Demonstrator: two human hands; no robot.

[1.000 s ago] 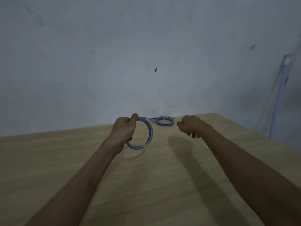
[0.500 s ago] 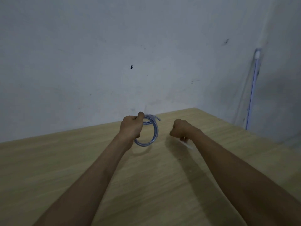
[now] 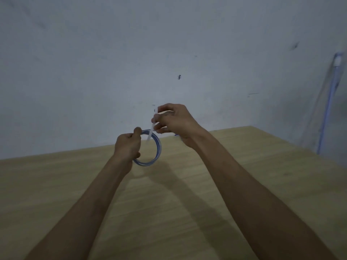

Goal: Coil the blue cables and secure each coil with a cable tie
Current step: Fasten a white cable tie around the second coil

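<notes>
Coil (image 3: 150, 149) of blue cable is held upright above the worktop (image 3: 187, 203), gripped at its left rim by the left hand (image 3: 128, 145), whose fingers are clenched around the gathered loops. A pale cable tie (image 3: 152, 126) is pinched in the fingers of the right hand (image 3: 174, 119), which is raised just above and to the right of the coil. The tie's long axis runs steeply, close to vertical, with its lower tip pointed down and slightly left, laid across the top arc of the coil; whether the tip is touching the loops or only passing in front of them cannot be told through the blur. The ring's open centre lies below and just left of that tip, and the left thumb is seen near the same top arc.

The step in hand is judged to be the threading of the tie around the bundled loops. Of the two hands, the right is the one placed to feed the tip down through the ring, while the coil is steadied by the left. No fastened tie is visible on this coil, so securing is judged not yet done. A trace of blue is glimpsed behind the right wrist, too hidden to be identified.
</notes>
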